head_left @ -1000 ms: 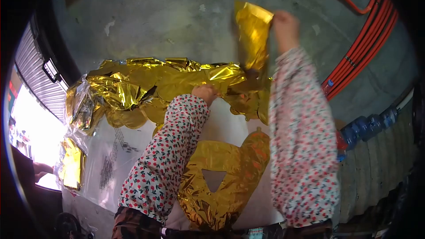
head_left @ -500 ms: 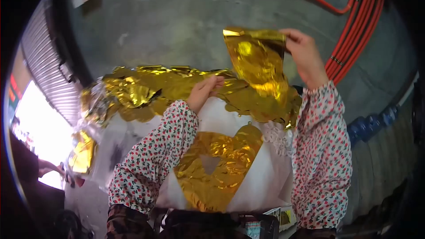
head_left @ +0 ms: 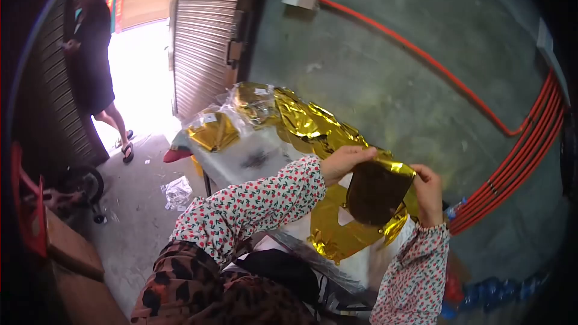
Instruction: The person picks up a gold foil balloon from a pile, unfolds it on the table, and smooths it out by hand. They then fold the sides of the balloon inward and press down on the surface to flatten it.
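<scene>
While the left hand (head_left: pixel 344 165) pinches one edge of a glossy, squarish gold foil piece (head_left: pixel 377 194), the right hand (head_left: pixel 429 191) pinches the other.

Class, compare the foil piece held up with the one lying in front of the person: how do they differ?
The held foil piece is raised between the left hand and right hand; the lying foil piece is spread out below.
The held piece looks mostly dark brown; the lying piece looks bright gold.
The held piece partly covers the lying piece.
Both show shiny gold.
</scene>
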{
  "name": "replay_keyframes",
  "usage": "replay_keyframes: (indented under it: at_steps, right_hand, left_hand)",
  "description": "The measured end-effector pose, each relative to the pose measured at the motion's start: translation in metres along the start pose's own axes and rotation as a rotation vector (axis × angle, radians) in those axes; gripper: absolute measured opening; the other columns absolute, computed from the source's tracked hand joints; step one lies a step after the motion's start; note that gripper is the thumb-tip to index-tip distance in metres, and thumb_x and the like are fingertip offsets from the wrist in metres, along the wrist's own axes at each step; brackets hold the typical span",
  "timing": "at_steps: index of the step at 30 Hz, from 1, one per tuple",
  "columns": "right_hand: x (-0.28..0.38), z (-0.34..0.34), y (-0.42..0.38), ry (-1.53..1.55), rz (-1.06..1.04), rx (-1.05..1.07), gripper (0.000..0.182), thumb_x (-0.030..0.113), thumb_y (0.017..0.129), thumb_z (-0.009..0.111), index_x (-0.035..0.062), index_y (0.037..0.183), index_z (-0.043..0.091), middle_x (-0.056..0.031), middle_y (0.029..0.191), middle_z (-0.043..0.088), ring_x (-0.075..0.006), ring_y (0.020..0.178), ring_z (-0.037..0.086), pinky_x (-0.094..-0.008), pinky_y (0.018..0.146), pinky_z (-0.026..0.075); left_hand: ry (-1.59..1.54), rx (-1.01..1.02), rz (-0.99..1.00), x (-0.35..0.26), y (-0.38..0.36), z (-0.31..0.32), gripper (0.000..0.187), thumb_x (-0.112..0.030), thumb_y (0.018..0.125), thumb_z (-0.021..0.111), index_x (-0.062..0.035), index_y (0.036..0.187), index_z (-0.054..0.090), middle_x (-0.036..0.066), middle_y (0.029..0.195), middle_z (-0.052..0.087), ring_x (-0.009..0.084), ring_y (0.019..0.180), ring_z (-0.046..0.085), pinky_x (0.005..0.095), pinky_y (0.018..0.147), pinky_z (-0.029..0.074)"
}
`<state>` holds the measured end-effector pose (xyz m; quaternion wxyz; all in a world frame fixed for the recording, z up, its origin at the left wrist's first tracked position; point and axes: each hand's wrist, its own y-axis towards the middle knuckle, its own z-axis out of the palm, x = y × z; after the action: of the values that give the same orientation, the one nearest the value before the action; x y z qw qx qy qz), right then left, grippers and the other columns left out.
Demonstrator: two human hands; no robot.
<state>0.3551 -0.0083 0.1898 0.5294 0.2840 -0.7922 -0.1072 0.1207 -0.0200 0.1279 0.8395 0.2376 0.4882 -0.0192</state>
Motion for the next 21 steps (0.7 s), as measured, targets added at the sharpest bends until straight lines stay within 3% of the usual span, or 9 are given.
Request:
replay_keyframes:
  at_steps: [5,6,7,10,12,16,17,19,21]
  right_hand:
    - [0.030,0.015,-0.031,-0.074,-0.017,0.080,0.012,0.005,0.089,0.058,-0.0027,0.094,0.066,0.0013,0.086,0.065,-0.0053,0.079,0.057,-0.0193,0.072,0.045]
    - [0.030,0.016,-0.033,-0.081,-0.033,0.080,0.012,0.005,0.089,0.058,-0.0027,0.094,0.066,0.0013,0.086,0.065,-0.0053,0.079,0.057,-0.0193,0.072,0.045]
    - [0.024,0.017,-0.035,-0.064,-0.043,0.097,0.013,0.006,0.089,0.059,-0.0027,0.094,0.066,0.0013,0.086,0.065,-0.0054,0.079,0.058,-0.0195,0.073,0.045]
    - [0.000,0.018,-0.040,-0.153,-0.098,0.077,0.014,0.003,0.089,0.058,-0.0048,0.097,0.066,-0.0025,0.089,0.067,-0.0062,0.082,0.059,-0.0207,0.074,0.046]
    - [-0.005,0.013,-0.050,-0.117,-0.146,0.060,0.020,0.007,0.090,0.058,-0.0034,0.106,0.063,-0.0047,0.095,0.067,-0.0072,0.084,0.059,-0.0214,0.074,0.047]
    - [0.013,-0.002,-0.078,0.169,0.226,-0.132,0.027,0.022,0.095,0.055,0.0014,0.111,0.061,-0.0065,0.092,0.066,-0.0101,0.079,0.062,-0.0238,0.070,0.049]
    - [0.015,-0.006,-0.087,0.191,0.281,-0.165,0.041,0.038,0.097,0.049,0.0003,0.105,0.061,-0.0044,0.088,0.063,-0.0115,0.074,0.059,-0.0245,0.066,0.050]
    - [0.019,-0.007,-0.101,0.286,0.398,-0.114,0.057,0.055,0.094,0.043,0.0022,0.102,0.062,-0.0053,0.085,0.064,-0.0126,0.072,0.060,-0.0265,0.066,0.050]
    - [-0.008,-0.018,-0.101,0.664,0.390,0.174,0.067,0.065,0.091,0.036,0.0037,0.102,0.063,-0.0058,0.087,0.066,-0.0127,0.069,0.059,-0.0262,0.066,0.049]
  left_hand:
    - [-0.238,0.126,-0.192,-0.026,-0.045,0.014,0.032,-0.032,0.093,0.058,-0.0030,0.105,0.062,0.003,0.098,0.065,0.0100,0.089,0.060,0.0256,0.081,0.049]
    - [-0.166,0.006,-0.221,-0.031,-0.052,0.022,0.035,-0.028,0.095,0.053,0.0039,0.109,0.057,0.009,0.096,0.067,0.0163,0.090,0.065,0.0342,0.083,0.053]
    - [-0.162,0.012,-0.214,-0.024,-0.050,0.019,0.035,-0.028,0.095,0.053,0.0039,0.109,0.057,0.009,0.096,0.067,0.0163,0.090,0.065,0.0342,0.083,0.053]
    - [-0.223,-0.004,-0.236,0.006,-0.038,0.006,0.029,-0.023,0.095,0.054,0.0043,0.103,0.058,0.012,0.090,0.066,0.0203,0.074,0.066,0.0350,0.064,0.058]
    - [-0.074,0.027,-0.315,0.010,-0.028,0.002,0.030,-0.028,0.094,0.056,-0.0018,0.107,0.059,0.004,0.094,0.064,0.0118,0.078,0.062,0.0269,0.065,0.053]
    - [-0.106,-0.079,-0.299,-0.022,-0.044,0.037,0.026,-0.027,0.094,0.056,-0.0017,0.098,0.059,0.006,0.086,0.063,0.0134,0.066,0.061,0.0257,0.059,0.053]
    - [-0.115,-0.070,-0.295,-0.019,-0.039,0.038,0.025,-0.027,0.094,0.056,-0.0017,0.097,0.059,0.006,0.085,0.062,0.0134,0.066,0.061,0.0256,0.059,0.053]
    - [-0.125,-0.080,-0.308,-0.015,-0.031,0.040,0.024,-0.025,0.095,0.055,-0.0011,0.097,0.059,0.006,0.087,0.063,0.0148,0.071,0.063,0.0283,0.065,0.056]
    - [-0.165,0.040,-0.294,0.002,-0.011,0.027,0.024,-0.024,0.095,0.053,-0.0004,0.099,0.059,0.008,0.091,0.064,0.0165,0.078,0.064,0.0316,0.072,0.057]
